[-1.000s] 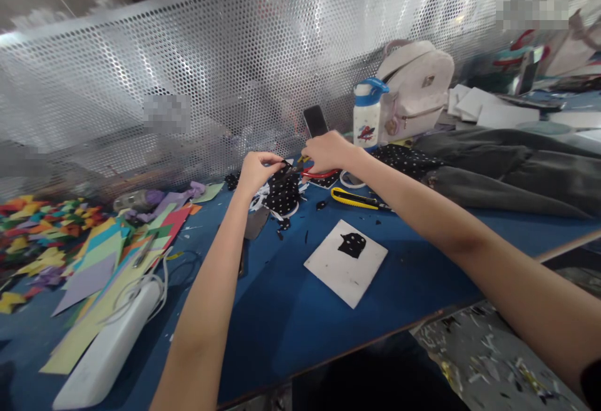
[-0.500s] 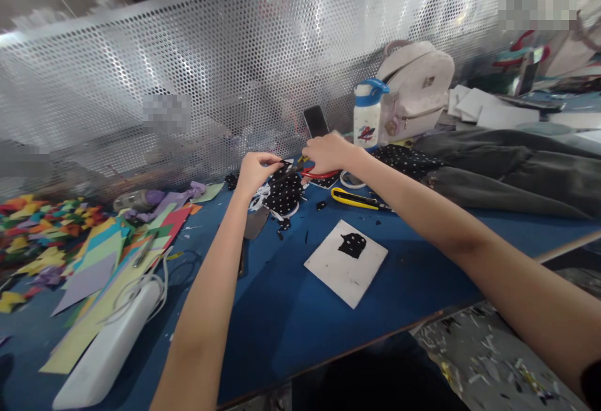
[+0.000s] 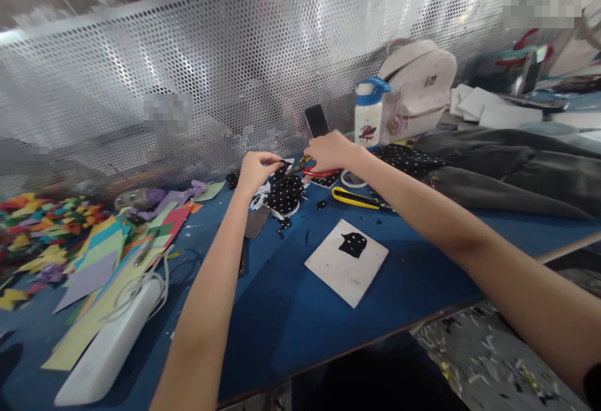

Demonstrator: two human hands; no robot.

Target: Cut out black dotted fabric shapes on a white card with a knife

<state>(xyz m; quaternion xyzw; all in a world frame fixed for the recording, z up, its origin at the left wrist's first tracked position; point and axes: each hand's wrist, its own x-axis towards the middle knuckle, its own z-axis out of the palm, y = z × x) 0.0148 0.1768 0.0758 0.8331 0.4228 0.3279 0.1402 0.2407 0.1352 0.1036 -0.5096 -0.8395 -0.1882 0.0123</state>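
Note:
My left hand (image 3: pixel 256 170) pinches a small piece of black fabric (image 3: pixel 285 166) between thumb and fingers. In my right hand (image 3: pixel 331 151) is a pair of scissors (image 3: pixel 315 171) with red on the handles, its blades pointing left toward the fabric. How far the blades are apart is too small to tell. Below the hands lies black polka-dot fabric (image 3: pixel 285 195) among white strips. Nearer to me, a white square board (image 3: pixel 345 279) carries a cut black dotted piece (image 3: pixel 353 244). A yellow utility knife (image 3: pixel 359 198) lies right of the fabric.
Behind stand a phone (image 3: pixel 317 121), a blue-lidded bottle (image 3: pixel 369 116) and a pale backpack (image 3: pixel 417 88) against a perforated metal screen (image 3: pixel 225 72). Dark grey cloth (image 3: pixel 511 173) covers the right. Coloured paper (image 3: pixel 89 279) and a white power strip (image 3: pixel 110 345) lie left.
Both hands keep nearly the same place and hold the same fabric and scissors. The whole view has shifted very slightly.

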